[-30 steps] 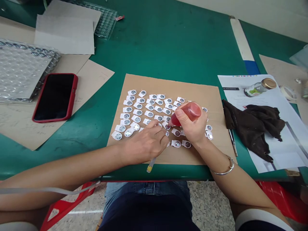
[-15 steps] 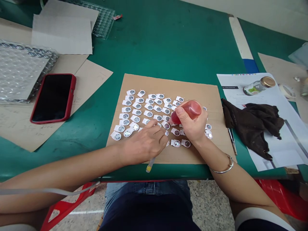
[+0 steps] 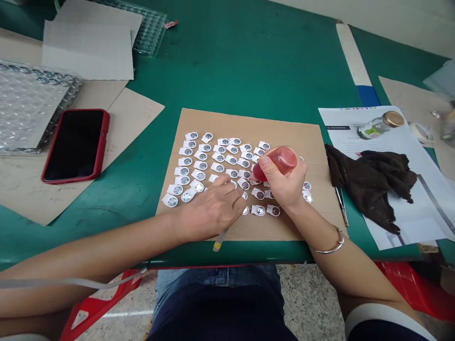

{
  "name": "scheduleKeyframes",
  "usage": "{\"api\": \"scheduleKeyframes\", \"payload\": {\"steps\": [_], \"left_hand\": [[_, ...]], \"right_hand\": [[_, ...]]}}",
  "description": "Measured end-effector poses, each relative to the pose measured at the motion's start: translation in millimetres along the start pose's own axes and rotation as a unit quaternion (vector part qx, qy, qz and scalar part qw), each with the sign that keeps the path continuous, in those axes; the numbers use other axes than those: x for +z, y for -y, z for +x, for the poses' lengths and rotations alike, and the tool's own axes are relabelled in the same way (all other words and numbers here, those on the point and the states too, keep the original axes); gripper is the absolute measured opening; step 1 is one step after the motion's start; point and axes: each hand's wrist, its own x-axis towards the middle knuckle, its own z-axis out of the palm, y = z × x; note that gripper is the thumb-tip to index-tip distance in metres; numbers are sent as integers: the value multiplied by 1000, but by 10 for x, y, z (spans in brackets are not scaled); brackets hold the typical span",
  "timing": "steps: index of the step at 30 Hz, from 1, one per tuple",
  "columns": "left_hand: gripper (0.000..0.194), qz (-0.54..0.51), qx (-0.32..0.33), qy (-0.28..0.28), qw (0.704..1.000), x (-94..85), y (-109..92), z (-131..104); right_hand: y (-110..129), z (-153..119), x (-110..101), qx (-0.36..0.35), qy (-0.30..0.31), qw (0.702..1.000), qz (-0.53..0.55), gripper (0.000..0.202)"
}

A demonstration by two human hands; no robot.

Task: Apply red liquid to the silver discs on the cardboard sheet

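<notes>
Left hand (image 3: 216, 208) and right hand (image 3: 287, 182) over cardboard (image 3: 265, 228) on green table (image 3: 241, 66): left curled, contents unclear; red bottle (image 3: 282, 160) gripped by right.

Most of a yellow-ended tube (image 3: 219, 240), perhaps a tool, hidden behind the left hand (image 3: 216, 210)

Left forearm (image 3: 106, 251) slanted over the table's (image 3: 231, 71) near edge; left hand (image 3: 216, 208) knuckles up, fingers bent. Right forearm (image 3: 351, 265) angled inward, right hand (image 3: 289, 187) curled, thumb uppermost.
</notes>
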Motion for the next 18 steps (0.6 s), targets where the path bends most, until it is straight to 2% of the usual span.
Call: {"api": "scheduleKeyframes", "payload": {"steps": [7,13,18], "left_hand": [[19,-58,-37,10,998,4,73,7],[17,-100,-81,-27,991,69,107,2],[16,-106,-97,-13,990,17,83,38]], "right_hand": [[11,0,-22,-12,2,1000,-9,25],[58,11,-35,-49,-16,998,-41,23],[66,13,-42,-72,-17,996,-51,21]]}}
